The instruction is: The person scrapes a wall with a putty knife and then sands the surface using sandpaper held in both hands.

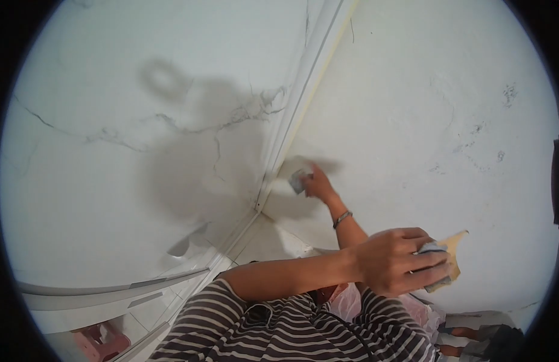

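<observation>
Left hand [400,259] clamped on folded sandpaper [445,265]; right hand [318,184] pressing a small grey pad [298,180] against white wall [448,120] (beside the corner trim [291,133]).

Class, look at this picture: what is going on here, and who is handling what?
A person in a striped shirt works at a white wall beside a marble-patterned panel. The right hand, with a bracelet on its wrist, presses a small grey piece against the wall near the corner strip. The left hand, arm crossed in front, grips a folded yellowish sheet, seemingly sandpaper, close to the wall lower down.
</observation>
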`<state>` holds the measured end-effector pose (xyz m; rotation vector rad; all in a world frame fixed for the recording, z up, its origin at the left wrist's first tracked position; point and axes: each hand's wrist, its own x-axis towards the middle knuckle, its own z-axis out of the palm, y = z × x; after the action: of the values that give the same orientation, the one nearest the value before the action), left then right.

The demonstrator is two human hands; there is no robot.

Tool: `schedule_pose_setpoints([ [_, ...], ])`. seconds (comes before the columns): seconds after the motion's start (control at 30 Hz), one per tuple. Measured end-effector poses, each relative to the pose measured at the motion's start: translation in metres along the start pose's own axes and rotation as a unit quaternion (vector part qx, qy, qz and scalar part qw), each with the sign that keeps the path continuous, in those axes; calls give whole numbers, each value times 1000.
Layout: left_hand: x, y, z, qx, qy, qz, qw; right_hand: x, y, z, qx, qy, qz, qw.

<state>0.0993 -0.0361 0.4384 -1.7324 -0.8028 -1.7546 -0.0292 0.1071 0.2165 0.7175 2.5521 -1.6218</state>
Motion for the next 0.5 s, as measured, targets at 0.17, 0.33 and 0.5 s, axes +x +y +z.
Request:
schedule_pose_setpoints([
  [0.17,-25,-10,-45,101,-19,-65,993,42,10,-19,-41,-11,-41,998],
  [0.33,-52,-8,-83,139,-63,-176,973,57,30,-4,-48,-10,-18,999],
  [0.5,-88,1,-90,111,-76,-232,963,54,22,-5,119,90,-66,987],
])
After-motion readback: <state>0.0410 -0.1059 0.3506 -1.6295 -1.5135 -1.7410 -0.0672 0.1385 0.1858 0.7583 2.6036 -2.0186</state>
